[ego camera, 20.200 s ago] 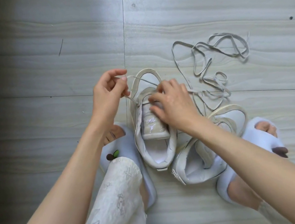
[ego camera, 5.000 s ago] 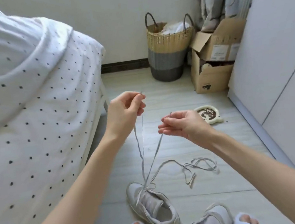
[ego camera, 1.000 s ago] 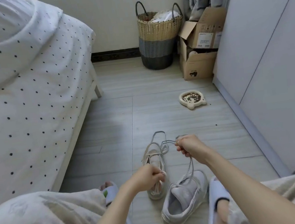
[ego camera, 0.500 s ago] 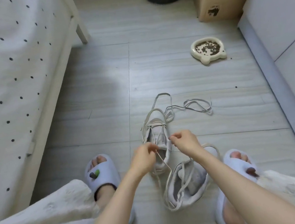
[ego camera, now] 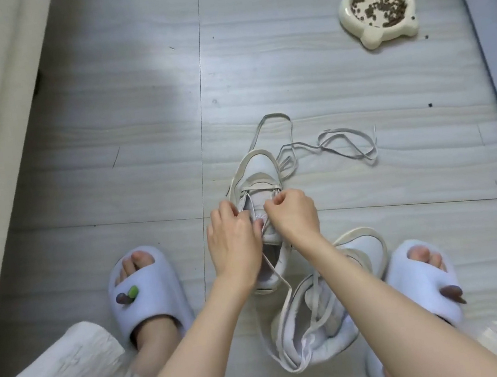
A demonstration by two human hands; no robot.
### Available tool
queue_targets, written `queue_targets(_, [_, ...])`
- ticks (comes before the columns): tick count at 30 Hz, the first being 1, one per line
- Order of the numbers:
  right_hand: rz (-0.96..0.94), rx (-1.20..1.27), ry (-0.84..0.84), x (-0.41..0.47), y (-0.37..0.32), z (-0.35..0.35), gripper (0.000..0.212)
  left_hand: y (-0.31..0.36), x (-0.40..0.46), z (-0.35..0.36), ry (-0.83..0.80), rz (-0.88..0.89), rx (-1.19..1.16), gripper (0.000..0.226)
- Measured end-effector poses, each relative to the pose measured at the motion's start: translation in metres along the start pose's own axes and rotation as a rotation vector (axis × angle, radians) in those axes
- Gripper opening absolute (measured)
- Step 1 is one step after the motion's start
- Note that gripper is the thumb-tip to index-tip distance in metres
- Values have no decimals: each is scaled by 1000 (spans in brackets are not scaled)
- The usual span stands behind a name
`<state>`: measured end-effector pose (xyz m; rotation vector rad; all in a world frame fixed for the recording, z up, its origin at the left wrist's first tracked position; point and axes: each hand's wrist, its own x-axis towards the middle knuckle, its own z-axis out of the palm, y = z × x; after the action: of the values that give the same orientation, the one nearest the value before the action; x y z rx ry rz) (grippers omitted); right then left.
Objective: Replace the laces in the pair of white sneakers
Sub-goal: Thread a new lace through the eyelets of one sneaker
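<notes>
Between your two slippered feet, on the pale plank floor (ego camera: 254,59), stands the sneaker you are lacing (ego camera: 257,171), its toe pointing away from you. Your left hand (ego camera: 232,241) hangs over its near left side with the fingers curled down toward the eyelets, and a strand of lace (ego camera: 276,272) trails out from under it; whether the fingertips actually pinch that strand you cannot tell from this angle. Your right hand (ego camera: 295,213) is closed into a loose fist over the tongue, thumb and forefinger nipped together on the lace where it crosses the shoe. Both hands sit almost touching. Nearer you and to the right, the second sneaker (ego camera: 323,321) lies tipped on its side beside your right slipper (ego camera: 419,279), with lace draped loosely across its opening. A loose lace (ego camera: 346,145) sprawls in loops on the floor beyond the first sneaker's toe, running off to the right. Your left slipper (ego camera: 150,294) rests near the floor's left side, and a cream pet bowl (ego camera: 379,35) of kibble stands toward the far right corner, well apart from the shoes.
</notes>
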<state>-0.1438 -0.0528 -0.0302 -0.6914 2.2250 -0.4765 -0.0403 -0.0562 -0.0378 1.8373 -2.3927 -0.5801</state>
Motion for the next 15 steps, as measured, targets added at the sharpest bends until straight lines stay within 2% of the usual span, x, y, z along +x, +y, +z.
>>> queue_targets(7, [-212, 46, -60, -2, 21, 2, 18, -10, -3, 2, 17, 29, -241, 7])
queue_targets(12, [-167, 139, -199, 3, 19, -6, 15, -8, -1, -12, -110, 27, -251, 12])
queue_targets(15, [-152, 199, -256, 5, 19, -11, 20, -11, 3, -19, -204, 16, -238, 15])
